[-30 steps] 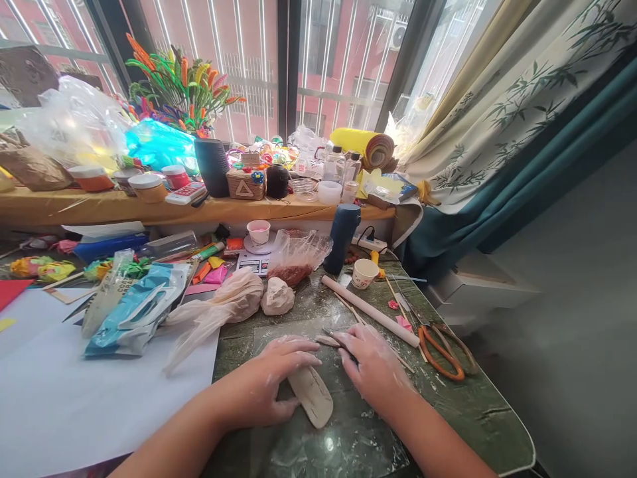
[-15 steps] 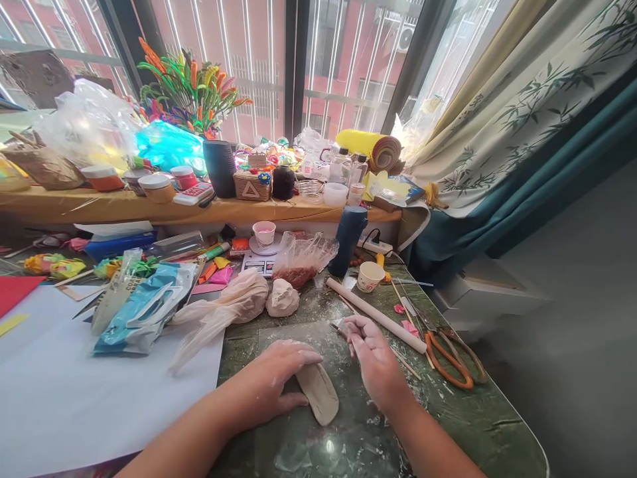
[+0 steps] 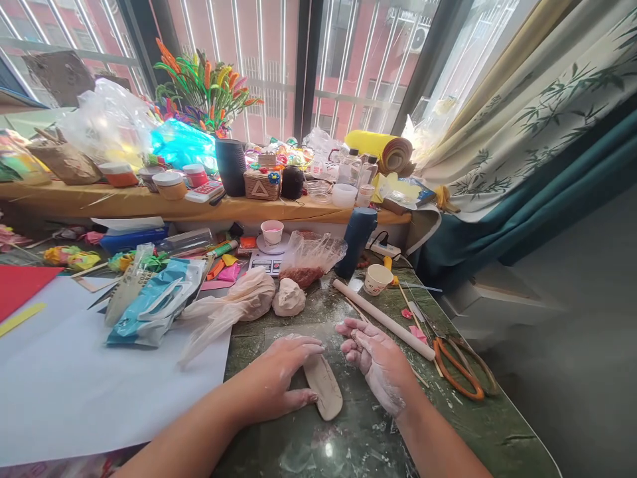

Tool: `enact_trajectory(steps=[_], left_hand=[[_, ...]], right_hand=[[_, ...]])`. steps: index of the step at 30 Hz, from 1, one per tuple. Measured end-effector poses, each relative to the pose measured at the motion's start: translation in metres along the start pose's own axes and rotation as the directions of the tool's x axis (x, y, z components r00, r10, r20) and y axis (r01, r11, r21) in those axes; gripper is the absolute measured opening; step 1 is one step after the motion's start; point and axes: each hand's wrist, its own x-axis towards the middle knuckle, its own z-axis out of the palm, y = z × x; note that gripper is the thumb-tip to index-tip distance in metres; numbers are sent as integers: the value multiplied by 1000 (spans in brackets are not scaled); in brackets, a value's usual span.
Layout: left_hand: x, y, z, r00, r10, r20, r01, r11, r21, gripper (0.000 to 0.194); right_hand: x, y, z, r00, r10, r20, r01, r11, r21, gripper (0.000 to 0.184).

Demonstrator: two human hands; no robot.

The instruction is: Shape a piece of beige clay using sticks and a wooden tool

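A long, flat slab of pale clay with rounded ends and a crack along one side lies on a clear sheet. Over its far end rest the outstretched fingers of my left hand, the thumb apart and beside the slab's left edge. To the right, my right hand is raised with its palm turned partly up, dusted white, fingers curled. Something small and brownish shows between thumb and fingers, too hidden to name. Beyond my hands sits a lump of pale clay.
A pale rolling rod and thin sticks lie right of my hands, near orange-handled scissors. Behind stand a paper cup and a dark blue bottle. White paper, a blue packet and a plastic bag cover the left.
My right hand has lifted off the sheet and turned palm up; the thin dark tool and small clay piece seen at its fingertips no longer show clearly. My left hand stays at the slab.
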Motion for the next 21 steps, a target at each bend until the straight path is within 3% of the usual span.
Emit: enact_trajectory(steps=[5,7,8,9,11,12,13,15,17,19,21], left_hand=[[-1,-2,2,1000,13,7,-13,1000,6,69],[-2,-3,3,1000,0,-2,0,1000,8,67],[-3,-3,4,1000,-5,-10,5,1000,6,66],[-3,-3,4,1000,-5,-13,5,1000,3,64],[-4,-2,3,1000,7,-8,-7,1000,-3,63],[-4,-1,2,1000,13,-1,-13,1000,-5,63],[-4,0,1,1000,16,7,-16,1000,-6,63],[-4,1,-1,1000,20,24,-20,1000,-10,65],[-4,3,-2,999,30,28,-29,999,-22,70],[-4,4,-3,999,37,24,-36,999,-31,73],[-5,5,-4,999,29,24,-28,999,-28,72]], right_hand=[[17,4,22,999,-30,28,33,992,-120,37],[27,-9,39,986,-134,100,156,952,-263,31],[33,-18,48,959,-242,149,280,895,-348,29],[38,-27,58,907,-369,202,421,802,-424,29],[49,-40,75,724,-613,318,670,514,-535,33],[55,-41,82,646,-664,376,726,383,-571,37],[60,-39,87,592,-664,457,761,274,-588,42],[72,-24,95,556,-431,711,805,69,-589,50],[80,-6,99,604,-160,780,780,-78,-620,59],[84,3,100,644,-50,763,756,-112,-645,63],[81,-1,97,661,-35,749,746,-71,-662,66]])
